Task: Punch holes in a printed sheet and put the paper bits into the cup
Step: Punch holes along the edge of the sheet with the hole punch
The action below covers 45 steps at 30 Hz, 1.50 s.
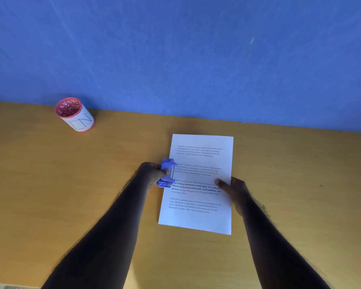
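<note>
A white printed sheet (198, 217) with several text paragraphs lies flat on the wooden table. A blue hole punch (166, 173) sits over the middle of the sheet's left edge, and my left hand (151, 173) grips it from the left, thumb on top. My right hand (232, 189) holds the sheet's right edge, thumb pressed on the paper and fingers beside it. A red cup (75, 114) with a white label stands at the far left near the wall, well apart from both hands.
The wooden table (71, 184) runs up to a blue wall (175, 59) just behind the sheet. Bare tabletop lies between the cup and the punch.
</note>
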### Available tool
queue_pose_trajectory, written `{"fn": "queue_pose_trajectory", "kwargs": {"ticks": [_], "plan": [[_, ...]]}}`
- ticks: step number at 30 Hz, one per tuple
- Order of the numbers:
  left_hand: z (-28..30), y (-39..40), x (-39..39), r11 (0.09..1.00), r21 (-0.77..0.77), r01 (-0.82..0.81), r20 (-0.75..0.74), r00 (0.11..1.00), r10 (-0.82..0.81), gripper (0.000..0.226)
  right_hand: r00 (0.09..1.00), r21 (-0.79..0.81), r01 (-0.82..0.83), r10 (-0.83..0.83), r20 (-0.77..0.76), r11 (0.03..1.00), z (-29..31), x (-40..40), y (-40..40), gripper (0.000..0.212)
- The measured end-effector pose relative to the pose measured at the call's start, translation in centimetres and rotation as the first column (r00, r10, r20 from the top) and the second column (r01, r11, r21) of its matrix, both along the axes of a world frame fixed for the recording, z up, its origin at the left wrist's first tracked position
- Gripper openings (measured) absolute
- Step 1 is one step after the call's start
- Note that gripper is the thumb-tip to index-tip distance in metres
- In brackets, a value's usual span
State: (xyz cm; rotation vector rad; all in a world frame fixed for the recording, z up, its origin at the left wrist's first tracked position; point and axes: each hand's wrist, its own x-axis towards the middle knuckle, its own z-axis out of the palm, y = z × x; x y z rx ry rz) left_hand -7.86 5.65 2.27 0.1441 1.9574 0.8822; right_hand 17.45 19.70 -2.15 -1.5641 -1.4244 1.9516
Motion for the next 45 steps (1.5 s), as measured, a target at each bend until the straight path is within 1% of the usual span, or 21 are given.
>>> {"fn": "queue_pose_trajectory", "kwargs": {"ticks": [2,4,5,7,11,16,19,22,28,33,35,39,42,43,45], "plan": [[0.3,-0.1,0.4,0.998,0.038,0.045,-0.053,0.998,-0.043,0.015,1.0,0.006,-0.004,0.004,-0.002,1.0,0.0,0.1,0.0,0.017],[0.3,-0.5,0.9,0.996,0.071,0.057,-0.119,0.992,-0.048,0.004,1.0,0.006,-0.003,0.003,-0.011,1.0,0.1,0.1,-0.1,0.016],[0.2,-0.7,1.0,0.995,0.084,0.046,-0.142,0.989,-0.034,0.012,1.0,0.008,-0.001,0.001,-0.014,1.0,0.2,0.1,-0.1,0.016],[0.1,-1.2,1.0,0.997,0.082,0.007,-0.182,0.983,0.008,0.018,1.0,0.007,0.001,-0.001,-0.019,1.0,0.2,0.1,-0.1,0.017],[0.3,-2.5,-0.1,0.997,0.072,-0.033,-0.223,0.974,0.048,0.016,0.999,-0.001,0.002,-0.002,-0.033,1.0,0.1,0.1,-0.1,0.022],[0.5,-5.3,-3.2,0.993,0.092,-0.076,-0.353,0.93,0.104,0.009,0.999,0.001,-0.005,0.005,-0.037,1.0,-0.1,0.2,0.0,0.023],[0.5,-7.2,-5.3,0.993,0.041,-0.11,-0.436,0.892,0.117,0.019,0.999,0.006,-0.013,0.013,-0.038,1.0,-0.2,0.1,0.0,0.023],[0.5,-8.9,-6.8,0.994,-0.03,-0.102,-0.51,0.857,0.072,0.019,0.999,0.012,-0.016,0.017,-0.038,1.0,-0.4,0.1,0.0,0.022],[0.0,-11.0,-7.8,0.986,-0.13,-0.103,-0.57,0.822,0.011,0.021,0.999,0.018,-0.026,0.026,-0.024,0.999,-0.4,0.1,0.1,0.013],[-0.4,-11.2,-7.6,0.979,-0.183,-0.092,-0.614,0.789,-0.04,0.022,0.999,0.023,-0.025,0.026,-0.02,0.999,-0.3,0.1,0.0,0.017],[-0.4,-11.1,-7.5,0.977,-0.189,-0.1,-0.629,0.776,-0.042,0.021,1.0,0.024,-0.023,0.023,-0.013,0.999,-0.1,0.1,0.0,0.017],[-0.5,-11.0,-7.1,0.972,-0.202,-0.118,-0.658,0.752,-0.045,0.023,1.0,0.024,-0.024,0.024,-0.005,0.999,-0.2,0.1,0.0,0.024],[-0.4,-10.9,-6.7,0.966,-0.22,-0.135,-0.668,0.743,-0.049,0.026,1.0,0.023,-0.021,0.021,0.0,1.0,-0.3,0.1,0.1,0.026],[-0.2,-10.8,-6.6,0.965,-0.22,-0.146,-0.671,0.741,-0.041,0.029,1.0,0.022,-0.02,0.02,-0.005,1.0,-0.3,0.1,0.1,0.024],[0.5,-10.5,-6.1,0.961,-0.209,-0.18,-0.677,0.736,-0.01,0.044,0.999,0.011,-0.021,0.021,-0.026,1.0,-0.2,0.2,0.1,0.023]]}}
